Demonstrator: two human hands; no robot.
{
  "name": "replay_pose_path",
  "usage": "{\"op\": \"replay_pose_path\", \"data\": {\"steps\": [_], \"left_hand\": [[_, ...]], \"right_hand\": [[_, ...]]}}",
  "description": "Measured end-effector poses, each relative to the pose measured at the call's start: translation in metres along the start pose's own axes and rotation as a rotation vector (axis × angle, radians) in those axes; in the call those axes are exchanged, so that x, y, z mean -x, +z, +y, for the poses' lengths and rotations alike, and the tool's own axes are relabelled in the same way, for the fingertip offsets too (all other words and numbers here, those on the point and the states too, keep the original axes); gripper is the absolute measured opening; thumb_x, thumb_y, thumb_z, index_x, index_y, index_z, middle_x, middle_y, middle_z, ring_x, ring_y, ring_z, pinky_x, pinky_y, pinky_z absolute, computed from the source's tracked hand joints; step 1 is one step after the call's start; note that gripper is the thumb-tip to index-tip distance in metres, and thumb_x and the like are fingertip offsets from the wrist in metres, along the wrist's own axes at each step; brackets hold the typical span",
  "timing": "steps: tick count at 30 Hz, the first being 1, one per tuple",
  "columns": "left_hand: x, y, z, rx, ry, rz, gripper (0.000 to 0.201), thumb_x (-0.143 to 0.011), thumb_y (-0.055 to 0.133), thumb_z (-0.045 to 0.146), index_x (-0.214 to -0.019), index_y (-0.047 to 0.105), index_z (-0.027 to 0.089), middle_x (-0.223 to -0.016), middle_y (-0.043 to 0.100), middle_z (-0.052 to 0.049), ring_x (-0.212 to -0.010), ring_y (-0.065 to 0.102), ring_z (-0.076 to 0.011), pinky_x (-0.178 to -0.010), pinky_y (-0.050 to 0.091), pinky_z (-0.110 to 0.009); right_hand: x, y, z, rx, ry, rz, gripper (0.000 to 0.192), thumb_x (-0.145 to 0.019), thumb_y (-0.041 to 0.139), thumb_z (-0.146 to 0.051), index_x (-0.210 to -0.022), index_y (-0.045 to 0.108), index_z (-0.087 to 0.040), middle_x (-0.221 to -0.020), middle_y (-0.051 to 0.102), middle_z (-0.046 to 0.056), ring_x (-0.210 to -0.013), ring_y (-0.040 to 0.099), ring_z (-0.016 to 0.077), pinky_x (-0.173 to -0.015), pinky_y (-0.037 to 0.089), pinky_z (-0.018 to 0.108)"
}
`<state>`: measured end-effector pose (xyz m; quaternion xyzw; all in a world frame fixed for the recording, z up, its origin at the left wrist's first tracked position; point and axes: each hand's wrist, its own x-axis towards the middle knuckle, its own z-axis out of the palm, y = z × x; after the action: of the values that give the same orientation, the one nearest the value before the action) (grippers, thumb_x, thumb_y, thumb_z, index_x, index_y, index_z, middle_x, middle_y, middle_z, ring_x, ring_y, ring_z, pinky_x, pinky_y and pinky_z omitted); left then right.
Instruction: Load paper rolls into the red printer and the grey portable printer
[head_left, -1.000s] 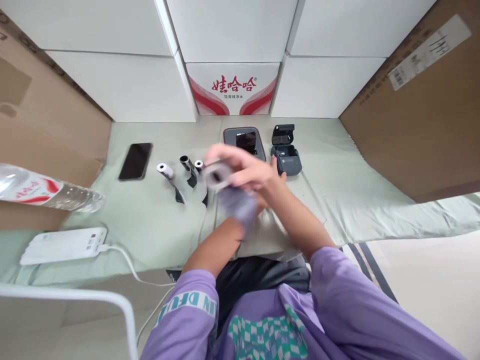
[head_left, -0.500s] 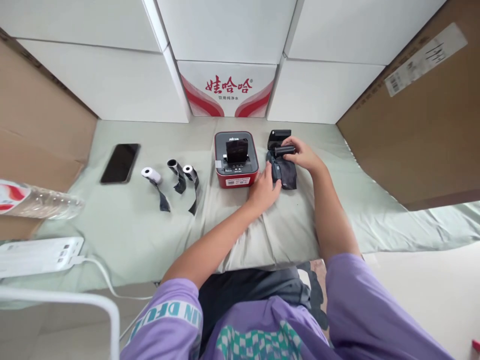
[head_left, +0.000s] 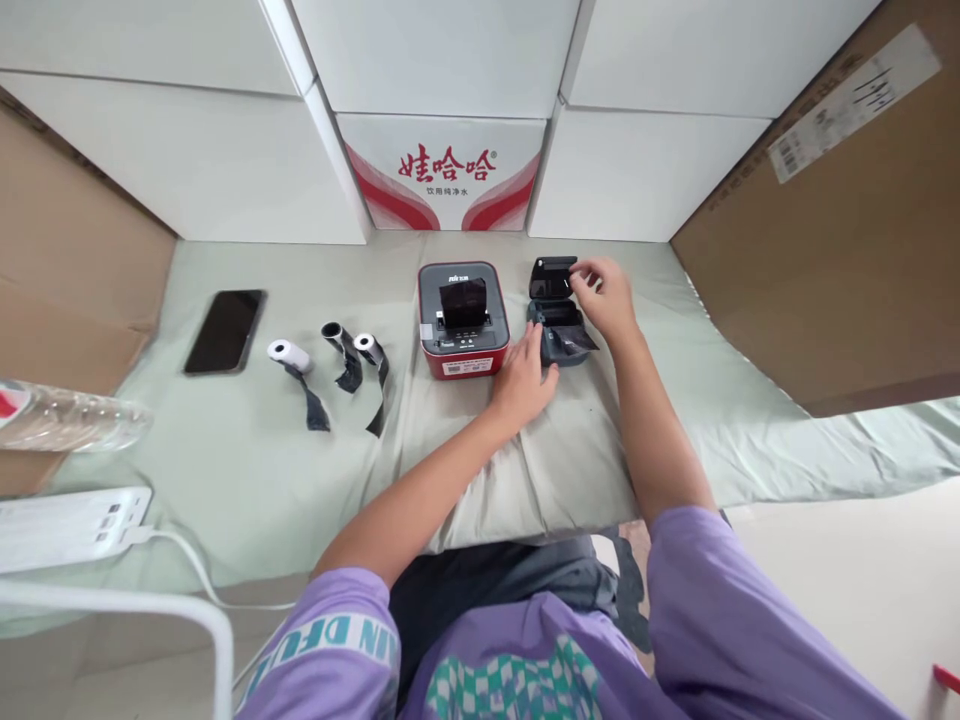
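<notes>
A small dark portable label printer [head_left: 559, 347] stands with its lid [head_left: 553, 278] raised at the back. In its bay lies a black roll [head_left: 559, 315], partly in shadow, and a loose black paper end [head_left: 571, 341] hangs over the front right. My left hand [head_left: 523, 382] braces the printer, fingers along its left side and thumb by the front. Thumb and fingertips of my right hand [head_left: 606, 295] are pinched at the right edge of the lid. To the left, a larger red and black printer [head_left: 465, 365] has a black paper piece [head_left: 463, 302] sticking up from its top.
Several paper rolls with black tails [head_left: 289, 356] lie left of the red printer. Farther left are a phone [head_left: 225, 332], a plastic bottle [head_left: 75, 416] and a white power strip [head_left: 71, 525] with a cable. White boxes [head_left: 450, 175] line the back; a cardboard box [head_left: 847, 260] stands right.
The black roll has left my right hand and sits in the small printer's bay. My right hand has moved up to the lid. The left hand stays at the printer.
</notes>
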<state>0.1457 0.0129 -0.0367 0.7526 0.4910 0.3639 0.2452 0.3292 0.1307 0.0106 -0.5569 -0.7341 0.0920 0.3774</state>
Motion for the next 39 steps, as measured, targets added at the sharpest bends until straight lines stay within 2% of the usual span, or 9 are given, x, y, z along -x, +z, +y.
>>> {"op": "replay_pose_path", "data": {"steps": [2, 4, 8, 12, 14, 19, 25, 33, 39], "left_hand": [[0.0, -0.001, 0.0, -0.018, 0.042, 0.006, 0.068, -0.094, 0.054, 0.021, -0.159, 0.033, 0.014, -0.167, 0.034, -0.021, -0.154, 0.037, -0.0308, -0.127, 0.034, -0.05], [0.001, -0.002, 0.001, -0.058, 0.086, 0.017, 0.067, -0.093, 0.055, 0.019, -0.158, 0.038, 0.016, -0.169, 0.031, -0.019, -0.155, 0.035, -0.0309, -0.127, 0.033, -0.049], [0.002, -0.005, 0.003, -0.158, 0.194, 0.022, 0.054, -0.094, 0.058, 0.018, -0.148, 0.055, 0.023, -0.168, 0.035, -0.014, -0.153, 0.037, -0.0316, -0.121, 0.039, -0.051], [0.005, -0.004, 0.004, -0.245, 0.291, 0.015, 0.034, -0.097, 0.057, 0.021, -0.128, 0.07, 0.024, -0.157, 0.053, -0.01, -0.147, 0.045, -0.0299, -0.116, 0.042, -0.052], [0.006, -0.003, 0.004, -0.273, 0.336, 0.009, 0.032, -0.097, 0.055, 0.021, -0.125, 0.071, 0.024, -0.151, 0.059, -0.008, -0.145, 0.048, -0.0282, -0.117, 0.041, -0.05], [0.007, -0.003, 0.004, -0.27, 0.336, 0.053, 0.032, -0.096, 0.056, 0.019, -0.125, 0.07, 0.023, -0.146, 0.063, -0.008, -0.14, 0.051, -0.0271, -0.114, 0.042, -0.047], [0.007, -0.004, 0.004, -0.238, 0.313, 0.082, 0.029, -0.095, 0.056, 0.018, -0.119, 0.071, 0.021, -0.126, 0.07, -0.01, -0.121, 0.06, -0.0259, -0.101, 0.046, -0.041], [0.007, -0.007, 0.005, -0.286, 0.294, 0.11, 0.026, -0.094, 0.056, 0.018, -0.116, 0.07, 0.02, -0.111, 0.069, -0.009, -0.102, 0.062, -0.0248, -0.086, 0.046, -0.038], [0.009, -0.008, 0.013, -0.267, 0.323, 0.03, 0.019, -0.097, 0.05, 0.017, -0.103, 0.067, 0.02, -0.097, 0.07, -0.006, -0.093, 0.066, -0.0212, -0.084, 0.047, -0.035]], "right_hand": [[-0.001, 0.002, 0.002, -0.016, -0.005, 0.102, 0.044, -0.096, 0.054, -0.055, -0.128, 0.065, -0.026, -0.122, 0.067, 0.012, -0.115, 0.057, 0.0313, -0.101, 0.049, 0.05], [-0.002, 0.006, 0.005, -0.06, -0.009, 0.087, 0.057, -0.094, 0.054, -0.065, -0.136, 0.059, -0.028, -0.132, 0.064, 0.012, -0.121, 0.055, 0.0321, -0.102, 0.05, 0.05], [-0.003, 0.009, 0.009, -0.234, 0.063, 0.077, 0.059, -0.092, 0.05, -0.073, -0.126, 0.064, -0.026, -0.111, 0.071, 0.01, -0.103, 0.065, 0.0275, -0.093, 0.055, 0.045], [-0.002, 0.006, 0.01, -0.331, 0.129, 0.046, 0.052, -0.089, 0.061, -0.062, -0.128, 0.062, -0.026, -0.099, 0.071, 0.007, -0.093, 0.066, 0.0252, -0.093, 0.056, 0.046], [0.0, 0.004, 0.011, -0.338, 0.177, -0.038, 0.058, -0.082, 0.071, -0.052, -0.133, 0.06, -0.027, -0.11, 0.071, 0.008, -0.101, 0.066, 0.027, -0.099, 0.054, 0.049], [0.011, -0.003, 0.014, -0.537, 0.331, -0.452, 0.062, -0.074, 0.073, -0.039, -0.135, 0.063, -0.03, -0.134, 0.066, 0.006, -0.126, 0.059, 0.0318, -0.119, 0.04, 0.056], [0.012, -0.012, 0.02, -0.657, 0.322, -0.593, 0.076, -0.071, 0.083, -0.042, -0.142, 0.058, -0.031, -0.141, 0.061, 0.006, -0.132, 0.054, 0.0325, -0.12, 0.04, 0.054], [0.02, -0.004, 0.02, -0.726, 0.296, -0.489, 0.077, -0.066, 0.086, -0.046, -0.136, 0.058, -0.032, -0.135, 0.063, 0.006, -0.131, 0.057, 0.0312, -0.117, 0.045, 0.05], [0.03, 0.012, 0.025, -0.781, 0.359, -0.163, 0.067, -0.069, 0.076, -0.064, -0.124, 0.06, -0.03, -0.128, 0.07, 0.009, -0.126, 0.061, 0.0294, -0.112, 0.048, 0.048]]}}
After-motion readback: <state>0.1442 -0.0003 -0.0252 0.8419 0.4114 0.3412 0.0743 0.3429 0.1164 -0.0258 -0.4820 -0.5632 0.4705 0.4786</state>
